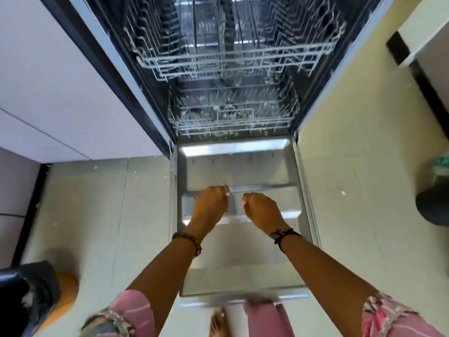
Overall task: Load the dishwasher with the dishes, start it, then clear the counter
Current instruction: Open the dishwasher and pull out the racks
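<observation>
Dishwasher [233, 93] upper centre, door [238, 251] dropped open | racks look bare, no dishes seen | left hand [211, 203], right hand [261, 210]: grip clenched, apparently grasping nothing | loading, starting, clearing all remain, I judge

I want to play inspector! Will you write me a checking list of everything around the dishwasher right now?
Surface: dishwasher door folded down flat, steel inner face bare.
Job's things: upper rack and lower rack show no clear dishes; blurred.
Clutter: pale specks on floor.
Hands: left hand and right hand over the door, fingers curled; any hold is unclear.
Cables: nothing seen.
Surroundings: white cabinet left; dark bin right.
</observation>
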